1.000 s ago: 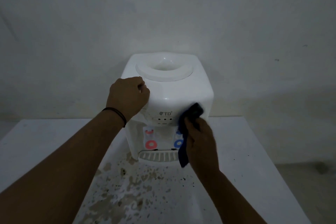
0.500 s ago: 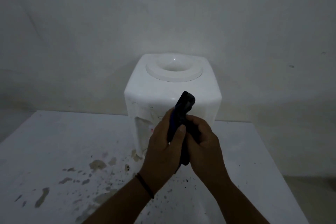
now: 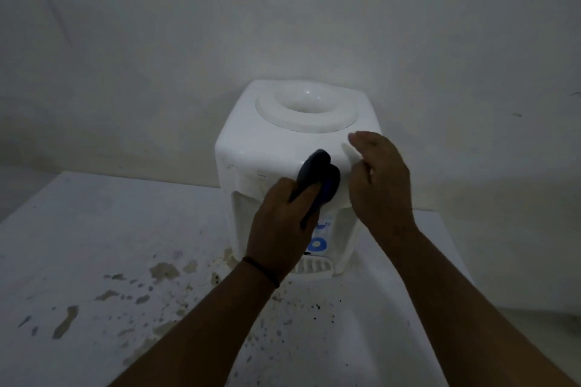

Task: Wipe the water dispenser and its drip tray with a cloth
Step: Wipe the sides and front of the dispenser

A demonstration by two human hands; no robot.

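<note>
A white tabletop water dispenser (image 3: 251,154) stands at the back of the table, its round bottle seat on top. My left hand (image 3: 283,226) is in front of its face, closed around a dark blue cloth (image 3: 320,176) that pokes up against the upper front panel. My right hand (image 3: 380,179) hovers at the dispenser's upper right front corner, fingers loosely apart and holding nothing. Below my left hand, part of the slotted white drip tray (image 3: 314,267) shows, with a blue tap label above it. The red tap side is hidden by my left hand.
The white table (image 3: 94,229) is stained with brownish blotches and dark specks in front of the dispenser. A plain grey-white wall rises right behind the dispenser. The table's right edge drops to a dim floor at the far right.
The cloth has passed from my right hand to my left. My right hand has let go and lifted to the dispenser's upper right corner. The view has shifted left.
</note>
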